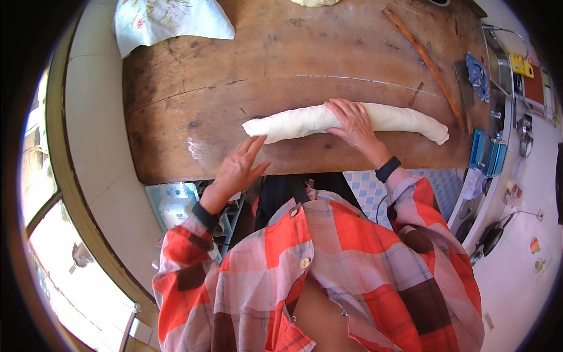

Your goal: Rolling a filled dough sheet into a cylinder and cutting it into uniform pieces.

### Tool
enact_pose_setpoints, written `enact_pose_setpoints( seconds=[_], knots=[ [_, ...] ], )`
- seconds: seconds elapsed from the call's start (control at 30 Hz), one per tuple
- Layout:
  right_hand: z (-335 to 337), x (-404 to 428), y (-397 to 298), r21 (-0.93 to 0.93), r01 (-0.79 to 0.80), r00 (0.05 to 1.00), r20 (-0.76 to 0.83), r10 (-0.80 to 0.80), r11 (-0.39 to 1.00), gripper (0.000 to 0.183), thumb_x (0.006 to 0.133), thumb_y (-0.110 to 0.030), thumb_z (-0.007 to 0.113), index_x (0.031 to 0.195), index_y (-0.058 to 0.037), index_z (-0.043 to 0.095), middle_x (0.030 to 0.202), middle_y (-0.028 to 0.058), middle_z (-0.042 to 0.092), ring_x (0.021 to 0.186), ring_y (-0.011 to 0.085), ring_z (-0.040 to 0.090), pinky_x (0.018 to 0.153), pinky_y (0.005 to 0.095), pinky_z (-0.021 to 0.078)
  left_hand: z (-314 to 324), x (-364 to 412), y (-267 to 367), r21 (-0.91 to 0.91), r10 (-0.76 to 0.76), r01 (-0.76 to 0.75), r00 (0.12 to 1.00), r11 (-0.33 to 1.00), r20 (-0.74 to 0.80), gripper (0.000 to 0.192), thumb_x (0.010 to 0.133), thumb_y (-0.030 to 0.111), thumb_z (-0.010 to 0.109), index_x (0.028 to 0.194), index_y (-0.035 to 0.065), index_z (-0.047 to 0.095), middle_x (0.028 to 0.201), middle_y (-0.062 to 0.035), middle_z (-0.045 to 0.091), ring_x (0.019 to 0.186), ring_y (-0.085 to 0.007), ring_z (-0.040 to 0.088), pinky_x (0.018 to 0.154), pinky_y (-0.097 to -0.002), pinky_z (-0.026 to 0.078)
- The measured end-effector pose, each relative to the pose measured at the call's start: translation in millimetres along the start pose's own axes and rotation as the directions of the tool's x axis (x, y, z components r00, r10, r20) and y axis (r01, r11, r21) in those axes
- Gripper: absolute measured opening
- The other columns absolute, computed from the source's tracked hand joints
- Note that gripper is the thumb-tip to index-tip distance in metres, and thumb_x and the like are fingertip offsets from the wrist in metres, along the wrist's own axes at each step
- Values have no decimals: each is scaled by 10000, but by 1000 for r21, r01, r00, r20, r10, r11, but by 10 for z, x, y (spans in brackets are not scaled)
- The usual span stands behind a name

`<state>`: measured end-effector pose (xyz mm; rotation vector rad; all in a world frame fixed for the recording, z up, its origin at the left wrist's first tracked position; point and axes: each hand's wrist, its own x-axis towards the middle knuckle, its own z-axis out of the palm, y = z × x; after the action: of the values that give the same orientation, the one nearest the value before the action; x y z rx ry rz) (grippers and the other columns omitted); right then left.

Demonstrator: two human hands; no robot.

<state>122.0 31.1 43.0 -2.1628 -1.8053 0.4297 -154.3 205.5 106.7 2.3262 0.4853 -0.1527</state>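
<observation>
A long, thick roll of pale dough [299, 122] lies across the wooden table [176, 105], near its front edge, slightly bowed. My right hand [351, 123] rests on top of the roll around its middle, fingers laid over it without closing round it. By the roll's left end is my left hand [242, 163], fingers extended and thumb apart, with nothing in it. Its fingertips are at the lower side of that end; whether they touch the dough I cannot tell.
A wooden rolling pin [424, 57] lies at the back right, beside a dark flat strip [463, 88] and a blue cloth [478, 77]. A floral cloth [176, 20] covers the back left corner. More dough [315, 2] shows at the far edge. A blue container [487, 152] stands right.
</observation>
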Motion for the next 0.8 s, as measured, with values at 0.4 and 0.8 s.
enact_pose_setpoints(
  seconds=[0.4,0.8],
  knots=[
    [-68,135,154,73,-18,992,126,9,997,570,600,-198,799,1092,-87,533,1060,81,559,1015,265,538,870,404,401,700,1024,-144,332,209,-166,973,929,-99,834,593,230,780,1333,91,423,1133,-86,526,1025,-265,516,819,-401,448],
    [130,290,-277,175,25,997,-79,-11,984,444,813,-304,654,1189,-104,529,1230,112,535,1142,290,497,969,409,372,273,699,-588,473,129,-69,987,878,-94,588,790,185,623,1341,101,434,1180,-125,504,1081,-287,488,909,-450,387]
  ],
)
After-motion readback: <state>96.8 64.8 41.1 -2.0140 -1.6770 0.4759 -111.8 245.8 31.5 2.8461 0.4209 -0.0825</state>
